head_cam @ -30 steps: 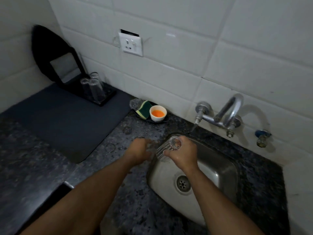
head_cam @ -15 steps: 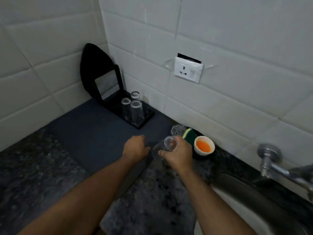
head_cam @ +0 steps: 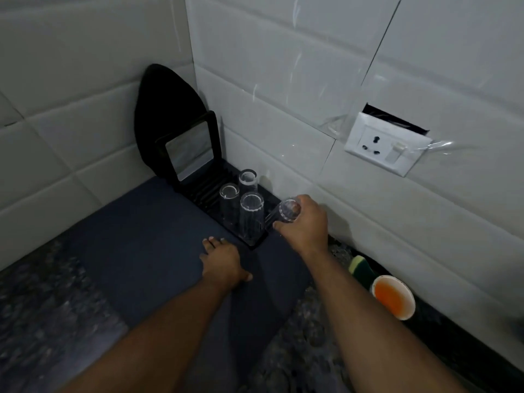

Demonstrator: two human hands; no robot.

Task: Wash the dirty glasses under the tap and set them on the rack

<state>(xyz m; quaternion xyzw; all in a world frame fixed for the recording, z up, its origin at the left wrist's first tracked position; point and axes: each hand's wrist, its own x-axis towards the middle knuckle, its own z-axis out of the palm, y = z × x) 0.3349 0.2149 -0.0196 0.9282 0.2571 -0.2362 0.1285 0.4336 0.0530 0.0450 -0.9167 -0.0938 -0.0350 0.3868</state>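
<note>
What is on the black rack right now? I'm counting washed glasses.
Three clear glasses stand on the black rack. The right hand holds a fourth glass, tilted, at its near end. Whether it touches the rack is hidden.

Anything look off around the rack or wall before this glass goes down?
Yes: the wall socket sits crooked, with a dark gap in the tile above it and loose clear film hanging round it. On the rack, three glasses stand upright; the right hand holds the fourth glass tilted.
</note>
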